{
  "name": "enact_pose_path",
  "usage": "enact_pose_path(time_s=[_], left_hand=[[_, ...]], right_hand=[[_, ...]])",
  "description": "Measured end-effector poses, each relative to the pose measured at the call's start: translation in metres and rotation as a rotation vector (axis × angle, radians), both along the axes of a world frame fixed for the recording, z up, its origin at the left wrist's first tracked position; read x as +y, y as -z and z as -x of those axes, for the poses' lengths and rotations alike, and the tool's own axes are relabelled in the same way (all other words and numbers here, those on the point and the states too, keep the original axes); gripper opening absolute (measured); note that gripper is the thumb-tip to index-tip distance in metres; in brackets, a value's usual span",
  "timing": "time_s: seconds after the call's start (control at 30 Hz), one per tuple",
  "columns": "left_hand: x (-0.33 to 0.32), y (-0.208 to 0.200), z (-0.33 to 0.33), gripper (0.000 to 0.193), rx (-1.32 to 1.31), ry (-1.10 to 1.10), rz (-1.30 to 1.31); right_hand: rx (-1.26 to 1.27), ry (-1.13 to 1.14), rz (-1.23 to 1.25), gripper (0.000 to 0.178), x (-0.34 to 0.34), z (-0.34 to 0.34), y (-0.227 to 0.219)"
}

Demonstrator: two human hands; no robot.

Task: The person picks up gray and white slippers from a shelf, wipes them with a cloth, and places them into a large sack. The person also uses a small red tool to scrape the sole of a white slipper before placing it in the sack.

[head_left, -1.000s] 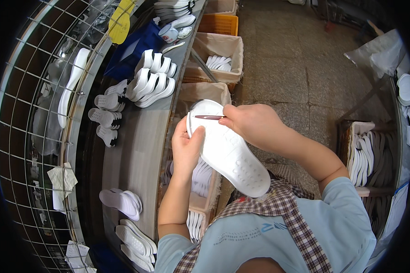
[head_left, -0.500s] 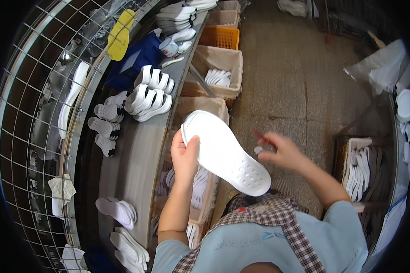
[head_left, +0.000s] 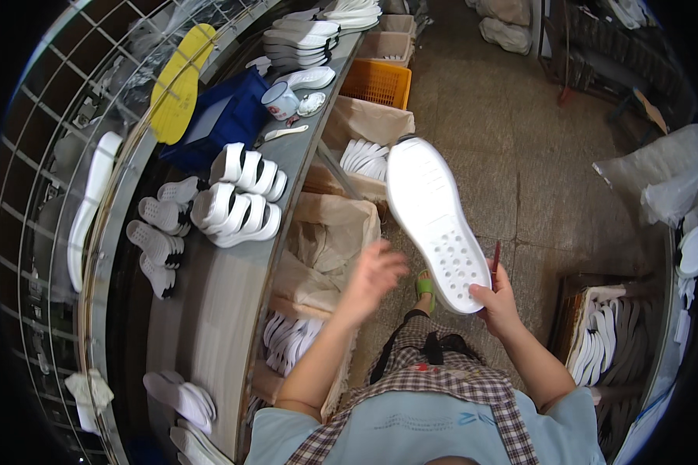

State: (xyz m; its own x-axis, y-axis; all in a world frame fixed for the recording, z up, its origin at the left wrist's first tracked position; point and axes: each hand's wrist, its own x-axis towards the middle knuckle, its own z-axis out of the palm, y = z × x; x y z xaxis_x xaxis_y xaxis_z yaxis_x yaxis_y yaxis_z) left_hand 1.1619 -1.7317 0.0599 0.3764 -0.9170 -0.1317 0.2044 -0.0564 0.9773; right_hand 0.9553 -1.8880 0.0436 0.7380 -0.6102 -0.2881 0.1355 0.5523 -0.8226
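A white shoe sole [head_left: 423, 194] stands out in front of me, its dimpled heel end toward me and a dark patch at the tip of its toe. My right hand [head_left: 500, 304] grips it by the heel, thumb on the dimpled face. A thin red stick-like tool [head_left: 496, 254] also pokes up from that hand; its lower part is hidden. To the left of the sole, my left hand [head_left: 374, 277] is apart from it, blurred, with its fingers spread and nothing visible in them.
Along the left, a grey workbench [head_left: 221, 298] bears stacked white soles [head_left: 240, 213], a blue bin [head_left: 217, 116] and a mug [head_left: 279, 101]. Below its edge stand a cloth-lined basket [head_left: 372, 225] and an orange crate [head_left: 376, 84]. Another basket of soles [head_left: 605, 333] is at right.
The sole has passed from my left hand to my right and turned more upright, toe pointing away. My left hand has let go and opened. The view has shifted slightly.
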Motion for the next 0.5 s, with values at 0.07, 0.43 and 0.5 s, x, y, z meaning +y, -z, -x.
enact_pose_path(time_s=[0.07,0.43,0.5], left_hand=[[-0.029,0.023,0.012,0.078,-0.037,0.157,-0.093],[-0.194,0.035,-0.183,0.053,-0.012,-0.456,0.193],[-0.218,0.032,-0.228,0.055,-0.003,-0.569,0.221]], right_hand=[[0.013,0.026,0.092,0.056,-0.018,-0.024,0.004],[0.485,-0.369,0.283,0.028,-0.195,-0.142,0.016],[0.531,-0.486,0.240,0.018,-0.209,-0.136,0.027]])
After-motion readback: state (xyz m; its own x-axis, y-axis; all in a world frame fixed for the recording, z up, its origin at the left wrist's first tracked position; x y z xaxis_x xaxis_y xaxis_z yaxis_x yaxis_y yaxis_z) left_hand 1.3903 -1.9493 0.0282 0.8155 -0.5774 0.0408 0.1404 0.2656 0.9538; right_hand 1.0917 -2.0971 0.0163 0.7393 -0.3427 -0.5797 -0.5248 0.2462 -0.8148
